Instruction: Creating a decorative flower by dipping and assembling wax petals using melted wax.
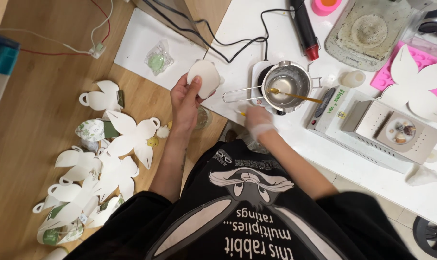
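My left hand (185, 98) holds up a white rounded paper cut-out (204, 78) over the edge of the white table (257, 29). My right hand (258, 122), blurred and in a thin clear glove, grips a small yellow object near the table's front edge; what the object is cannot be made out. Just beyond it a small steel saucepan (288, 83) with clear liquid sits on a little hotplate, a yellow stick (295, 95) resting in it. A small glass jar (202, 117) shows under my left hand.
Several white petal-shaped paper cut-outs (127, 137) lie on the wooden surface at left. On the white table sit a black tool with a red tip (306, 29), black cables, a pink mould (411, 67), a grey scale (396, 130), a clear tray (367, 31) and a small bag (158, 60).
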